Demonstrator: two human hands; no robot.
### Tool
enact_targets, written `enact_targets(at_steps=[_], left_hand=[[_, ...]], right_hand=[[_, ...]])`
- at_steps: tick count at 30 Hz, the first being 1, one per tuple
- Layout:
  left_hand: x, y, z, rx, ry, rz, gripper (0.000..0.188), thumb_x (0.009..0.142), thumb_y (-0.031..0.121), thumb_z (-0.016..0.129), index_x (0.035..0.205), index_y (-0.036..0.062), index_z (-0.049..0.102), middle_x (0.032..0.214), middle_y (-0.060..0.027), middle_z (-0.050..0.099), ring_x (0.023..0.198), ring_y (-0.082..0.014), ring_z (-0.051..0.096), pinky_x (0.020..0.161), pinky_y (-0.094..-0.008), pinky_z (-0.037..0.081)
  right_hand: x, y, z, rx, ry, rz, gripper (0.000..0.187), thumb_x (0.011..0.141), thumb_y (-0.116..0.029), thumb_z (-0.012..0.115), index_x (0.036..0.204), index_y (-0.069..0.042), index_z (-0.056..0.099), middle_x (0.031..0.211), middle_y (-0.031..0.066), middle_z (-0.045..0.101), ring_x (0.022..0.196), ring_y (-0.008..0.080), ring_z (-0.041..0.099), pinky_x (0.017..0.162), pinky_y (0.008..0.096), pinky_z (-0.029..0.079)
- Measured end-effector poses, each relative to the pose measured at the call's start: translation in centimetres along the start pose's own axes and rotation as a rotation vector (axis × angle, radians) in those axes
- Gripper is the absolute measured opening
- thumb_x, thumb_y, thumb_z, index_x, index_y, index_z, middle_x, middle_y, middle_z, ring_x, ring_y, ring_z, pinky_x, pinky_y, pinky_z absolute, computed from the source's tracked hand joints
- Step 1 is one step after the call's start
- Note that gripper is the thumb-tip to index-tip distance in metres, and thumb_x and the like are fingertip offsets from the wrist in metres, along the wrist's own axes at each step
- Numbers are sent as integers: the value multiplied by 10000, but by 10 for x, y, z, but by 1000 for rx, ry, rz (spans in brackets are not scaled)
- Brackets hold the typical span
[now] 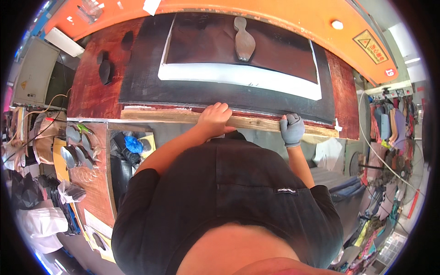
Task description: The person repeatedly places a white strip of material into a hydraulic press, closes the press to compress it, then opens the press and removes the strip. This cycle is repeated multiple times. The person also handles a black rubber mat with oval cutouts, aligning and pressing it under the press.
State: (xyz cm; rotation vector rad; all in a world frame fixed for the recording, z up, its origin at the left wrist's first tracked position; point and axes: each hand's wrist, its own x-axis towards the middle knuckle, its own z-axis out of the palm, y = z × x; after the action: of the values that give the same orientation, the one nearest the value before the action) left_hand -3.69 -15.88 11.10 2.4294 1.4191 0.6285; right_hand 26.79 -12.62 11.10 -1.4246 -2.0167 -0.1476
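left hand (214, 118), right hand (292, 130): grip round wooden bar (160, 116) | orange beam (298, 14) beyond brown sheet (201, 48)

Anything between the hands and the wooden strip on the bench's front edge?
Nothing visible by the left hand, bare and over the wooden strip. The right hand, at the strip too, wears a grey glove; no other obstruction shows.

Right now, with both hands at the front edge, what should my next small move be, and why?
Probably ease the black board forward: the left hand and gloved right hand are at the wooden front strip, and the sole-shaped piece lies on the brown sheet, apparently short of the orange beam.
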Motion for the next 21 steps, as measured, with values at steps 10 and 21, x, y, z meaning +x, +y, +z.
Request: enact_targets(at_steps=[10, 21], left_hand=[[64, -12, -9, -466, -65, -169, 268, 790, 347, 682, 870, 102, 610, 848, -73, 562, 876, -275, 565, 714, -378, 460], [110, -50, 10, 115, 286, -53, 441, 767, 283, 655, 1139, 56, 586, 1193, -87, 555, 1177, -278, 470, 992, -503, 326]], right_hand=[[119, 15, 35, 386, -14, 177, 255, 845, -254, 634, 1004, -57, 600, 938, 142, 614, 894, 328, 592, 792, 391, 466], [226, -54, 142, 177, -398, 84, 766, 615, -424, 698, 1245, -33, 507, 1195, 193, 543, 1117, 347, 504, 943, 406, 424]])
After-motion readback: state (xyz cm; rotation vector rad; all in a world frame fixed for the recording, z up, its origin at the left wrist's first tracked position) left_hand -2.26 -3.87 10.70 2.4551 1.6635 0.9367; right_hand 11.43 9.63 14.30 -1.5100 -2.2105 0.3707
